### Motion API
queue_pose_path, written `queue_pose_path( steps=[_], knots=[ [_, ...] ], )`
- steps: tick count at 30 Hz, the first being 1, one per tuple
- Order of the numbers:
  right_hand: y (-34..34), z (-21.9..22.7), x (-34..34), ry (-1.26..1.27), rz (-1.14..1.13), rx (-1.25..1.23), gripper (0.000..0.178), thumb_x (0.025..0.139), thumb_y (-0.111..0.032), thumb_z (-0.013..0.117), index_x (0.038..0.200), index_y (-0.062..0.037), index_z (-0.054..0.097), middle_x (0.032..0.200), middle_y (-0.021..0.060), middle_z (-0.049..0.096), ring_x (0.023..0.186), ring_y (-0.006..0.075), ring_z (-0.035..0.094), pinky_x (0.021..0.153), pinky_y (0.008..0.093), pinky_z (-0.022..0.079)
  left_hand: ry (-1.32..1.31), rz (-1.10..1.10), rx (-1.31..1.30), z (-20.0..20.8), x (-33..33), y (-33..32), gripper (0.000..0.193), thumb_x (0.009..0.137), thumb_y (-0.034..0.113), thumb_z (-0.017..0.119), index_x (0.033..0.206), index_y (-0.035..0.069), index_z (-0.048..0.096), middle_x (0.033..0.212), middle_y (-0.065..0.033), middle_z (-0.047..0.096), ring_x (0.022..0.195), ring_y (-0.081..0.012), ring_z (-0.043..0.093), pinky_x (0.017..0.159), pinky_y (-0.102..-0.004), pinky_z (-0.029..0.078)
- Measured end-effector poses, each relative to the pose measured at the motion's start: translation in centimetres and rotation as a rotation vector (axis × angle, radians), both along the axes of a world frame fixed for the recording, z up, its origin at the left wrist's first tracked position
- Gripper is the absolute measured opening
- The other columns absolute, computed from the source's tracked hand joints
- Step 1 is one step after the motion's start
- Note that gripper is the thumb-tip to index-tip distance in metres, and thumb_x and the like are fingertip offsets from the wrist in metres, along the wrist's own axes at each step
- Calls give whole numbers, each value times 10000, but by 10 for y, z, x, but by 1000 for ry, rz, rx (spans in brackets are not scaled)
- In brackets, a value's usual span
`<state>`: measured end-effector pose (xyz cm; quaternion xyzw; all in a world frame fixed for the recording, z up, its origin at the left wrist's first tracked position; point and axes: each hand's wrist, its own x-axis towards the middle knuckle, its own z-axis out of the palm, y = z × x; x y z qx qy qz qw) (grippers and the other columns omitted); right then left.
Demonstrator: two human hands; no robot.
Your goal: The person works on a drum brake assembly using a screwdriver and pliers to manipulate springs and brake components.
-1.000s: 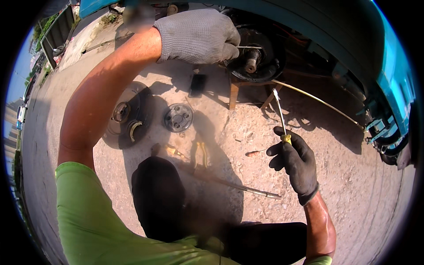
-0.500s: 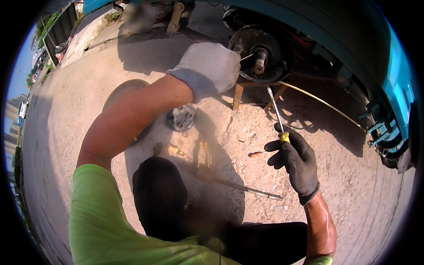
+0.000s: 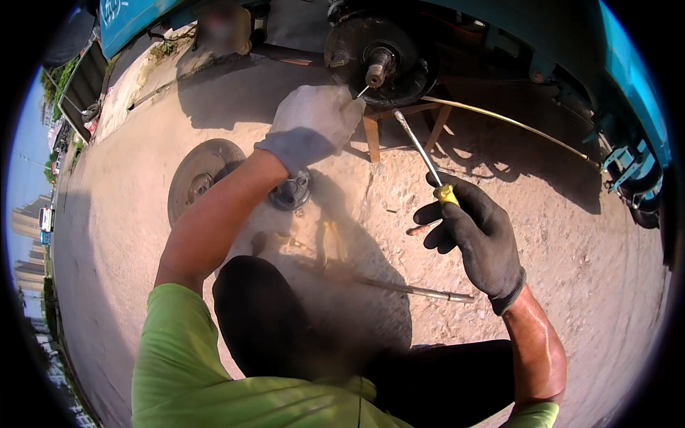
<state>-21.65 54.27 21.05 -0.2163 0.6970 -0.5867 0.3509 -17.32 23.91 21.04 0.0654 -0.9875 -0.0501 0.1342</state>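
Note:
My left hand (image 3: 314,123), in a grey glove, is closed around a thin metal pin whose tip pokes out toward the axle hub (image 3: 377,65) of a teal vehicle. My right hand (image 3: 479,239), in a black glove, grips a yellow-handled screwdriver (image 3: 421,157) with its shaft pointing up toward the hub. The hub has a round dark backing plate (image 3: 407,78) and a short stub axle sticking out. A small wooden stand (image 3: 372,132) props it up below.
A brake drum (image 3: 196,178) and a round hub part (image 3: 292,192) lie on the sandy concrete. Pliers (image 3: 332,242) and a long metal rod (image 3: 417,291) lie near my knees. A thin cable (image 3: 514,125) runs right under the vehicle body (image 3: 628,121).
My left hand has dropped from the hub and pulled back toward me, holding a thin pin. My right hand and the screwdriver stayed in about the same place.

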Motion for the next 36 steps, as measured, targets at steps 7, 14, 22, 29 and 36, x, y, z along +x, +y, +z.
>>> queue_pose_path(
  steps=[7,14,22,29,36],
  knots=[
    [3,1,0,-37,-7,-43,441,1083,-206,559,1430,65,547,1021,167,765,771,145,710,691,282,583,-29,35,219,-5,-21,6,236,984,254,644,1127,83,723,653,-153,655,645,-307,686,620,-410,542],
    [8,4,0,-33,-26,-50,443,1080,-193,560,1437,69,539,1031,175,762,779,148,715,710,283,595,70,-52,489,-6,-14,21,259,974,258,637,1092,73,774,716,-131,687,694,-279,726,646,-387,565],
    [7,6,-1,-26,-41,-35,438,1084,-193,551,1430,76,543,1028,185,762,787,154,722,710,279,597,-199,-286,130,-7,11,17,250,1001,325,606,1031,137,767,862,-121,717,735,-294,706,703,-440,564],
    [0,2,-3,-19,-65,-38,429,1076,-204,537,1402,73,567,1028,167,764,795,154,720,723,282,589,-70,22,723,14,17,18,344,1044,264,579,1079,-31,753,815,-111,733,607,-152,682,596,-310,527],
    [-7,0,-3,-20,-71,-63,432,1072,-207,551,1402,72,566,1039,164,763,803,155,719,730,275,584,-106,159,983,7,-9,15,338,1047,302,586,1054,28,783,685,-94,682,585,-147,642,550,-312,488]
  ],
)
